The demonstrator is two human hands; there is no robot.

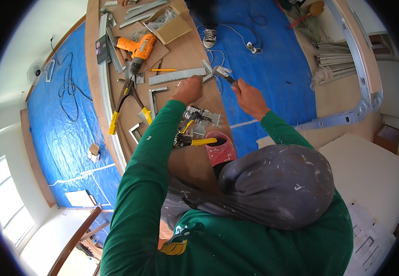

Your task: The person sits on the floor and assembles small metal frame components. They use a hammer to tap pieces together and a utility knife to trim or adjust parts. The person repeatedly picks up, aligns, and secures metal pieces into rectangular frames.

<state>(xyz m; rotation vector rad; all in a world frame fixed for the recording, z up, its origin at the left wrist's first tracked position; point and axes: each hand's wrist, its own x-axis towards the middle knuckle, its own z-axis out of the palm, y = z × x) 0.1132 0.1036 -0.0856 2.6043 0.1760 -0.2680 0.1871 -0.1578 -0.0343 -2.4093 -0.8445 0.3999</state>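
Observation:
My right hand (pixel 251 99) is closed round the dark handle of a hammer (pixel 222 71). The hammer's metal head is close beside a short bent metal channel (pixel 208 69) at the board's right edge. Fingers curled, my left hand (pixel 189 89) grips the lower end of that channel; the fingertips are partly hidden. Just beyond it lies a flat grey metal strip (pixel 177 76), with a yellow pencil (pixel 162 70) behind. An L-shaped metal piece (pixel 153 99) rests left of my left hand. Nearer me are yellow-handled pliers (pixel 204 141) and a pile of small metal brackets (pixel 204 118).
An orange cordless drill (pixel 139 47), long yellow-handled snips (pixel 126 99) and an open cardboard box (pixel 168 28) share the brown board (pixel 181 161). Blue sheeting (pixel 273 78) covers the floor, with cables on it. A folded metal ladder (pixel 358 69) is at right; another person's shoe (pixel 209 37) shows ahead.

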